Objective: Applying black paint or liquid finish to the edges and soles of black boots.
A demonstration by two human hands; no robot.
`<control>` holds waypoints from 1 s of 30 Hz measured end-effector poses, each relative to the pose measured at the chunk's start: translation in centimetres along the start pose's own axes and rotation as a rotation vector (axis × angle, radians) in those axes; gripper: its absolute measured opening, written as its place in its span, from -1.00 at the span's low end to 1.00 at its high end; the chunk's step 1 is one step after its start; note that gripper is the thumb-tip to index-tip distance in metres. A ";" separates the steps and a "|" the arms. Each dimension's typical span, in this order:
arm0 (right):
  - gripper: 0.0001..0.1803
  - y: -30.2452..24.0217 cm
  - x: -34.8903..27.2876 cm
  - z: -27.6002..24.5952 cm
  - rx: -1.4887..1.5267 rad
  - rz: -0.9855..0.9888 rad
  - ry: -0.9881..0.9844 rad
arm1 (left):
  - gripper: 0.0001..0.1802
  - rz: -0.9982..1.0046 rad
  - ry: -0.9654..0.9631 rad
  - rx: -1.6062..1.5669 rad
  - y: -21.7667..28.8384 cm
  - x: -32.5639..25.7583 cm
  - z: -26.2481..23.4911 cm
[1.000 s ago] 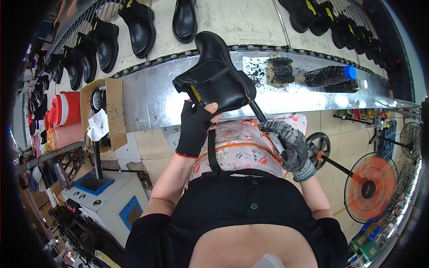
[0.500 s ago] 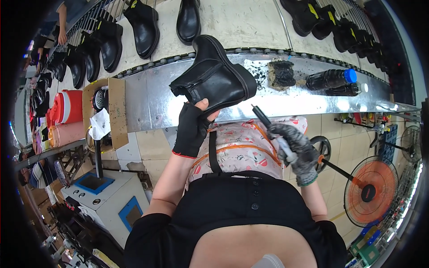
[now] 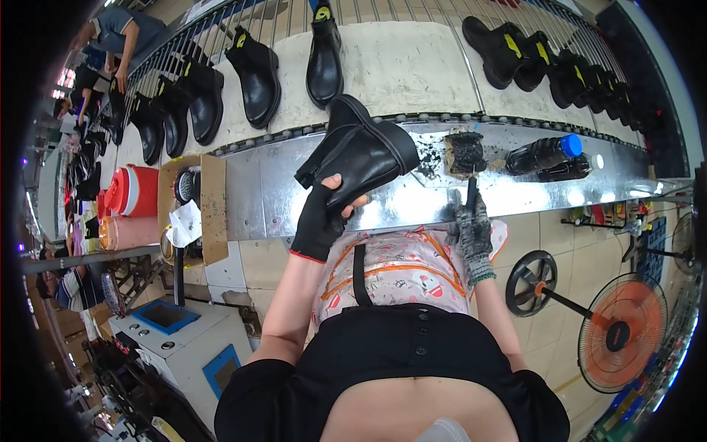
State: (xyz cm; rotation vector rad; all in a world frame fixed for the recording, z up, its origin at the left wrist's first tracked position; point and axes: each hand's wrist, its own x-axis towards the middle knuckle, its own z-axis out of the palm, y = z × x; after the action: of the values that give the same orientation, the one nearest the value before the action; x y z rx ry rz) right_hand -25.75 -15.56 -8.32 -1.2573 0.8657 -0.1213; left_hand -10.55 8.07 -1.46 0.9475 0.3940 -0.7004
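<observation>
A black leather ankle boot (image 3: 364, 151) with a side zipper is tilted over the metal ledge, its sole turned up and to the right. My left hand (image 3: 320, 221), in a black fingerless glove, is closed on the boot's upper near the shaft, thumb on top. In my right hand (image 3: 473, 232), which wears a grey knitted glove, is a slim black pen-like tool (image 3: 471, 193). Its thin tip is at the near edge of a blackened sponge-like block (image 3: 465, 152); I cannot tell whether they touch. Black smears surround the block.
Right of the block lie a dark bottle with a blue cap (image 3: 543, 155) and one with a white cap (image 3: 571, 169). Black boots (image 3: 254, 81) stand on the conveyor (image 3: 405, 66) beyond. A cardboard box (image 3: 213, 210) and red jug (image 3: 132, 191) are left, an orange fan (image 3: 618, 335) right.
My right hand has moved forward, bringing the tool from above my lap to the block's near edge. The boot has tilted slightly in my left hand. The whole view has shifted a little.
</observation>
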 end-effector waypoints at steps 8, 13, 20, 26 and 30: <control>-0.36 0.3 -1.1 -0.4 0.261 -0.051 -0.004 | -0.57 -0.065 -0.022 -0.328 1.3 -2.2 2.9; -0.33 1.0 0.0 0.1 0.150 -0.130 -0.008 | -0.52 -0.139 -0.073 -0.498 1.6 -2.0 2.9; -0.37 -0.8 -1.4 1.6 0.178 -0.096 0.087 | -0.61 -0.136 -0.057 -0.374 1.0 -1.3 2.0; -0.62 4.5 4.4 -0.4 0.280 -0.200 0.068 | -0.68 -0.029 -0.036 0.095 0.5 1.8 2.6; -0.78 6.0 5.0 -0.4 0.365 -0.122 -0.035 | -0.72 -0.008 -0.177 0.407 3.8 8.7 4.0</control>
State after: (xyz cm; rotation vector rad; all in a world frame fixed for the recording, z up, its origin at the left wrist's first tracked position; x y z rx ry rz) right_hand -24.76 -16.45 -16.06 -0.9656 0.6994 -0.3383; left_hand -1.65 3.00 -2.20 1.2547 0.0979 -0.8840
